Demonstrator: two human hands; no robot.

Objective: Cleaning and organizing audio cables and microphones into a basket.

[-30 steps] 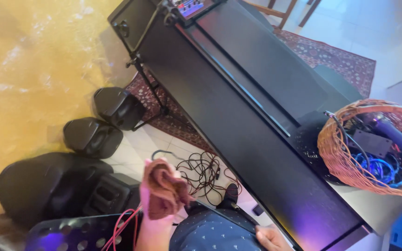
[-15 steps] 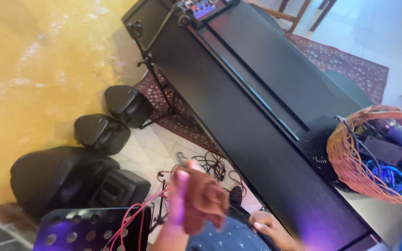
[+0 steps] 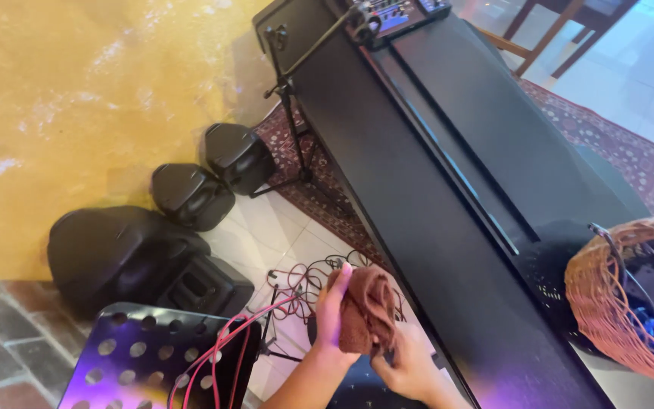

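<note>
Brown cloth (image 3: 367,309) bunched between both hands (image 3: 372,333) — fingers partly hidden.

A black piano (image 3: 448,189) crosses the floor. Three black speakers (image 3: 191,195) sit by the yellow wall (image 3: 77,91); a wicker basket (image 3: 607,295) holds cables; a perforated stand (image 3: 138,363) lower left.

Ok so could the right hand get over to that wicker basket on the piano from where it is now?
Probably yes. The right hand is beside the brown cloth, which the left hand grips, and only bare black piano top lies between it and the wicker basket.
</note>
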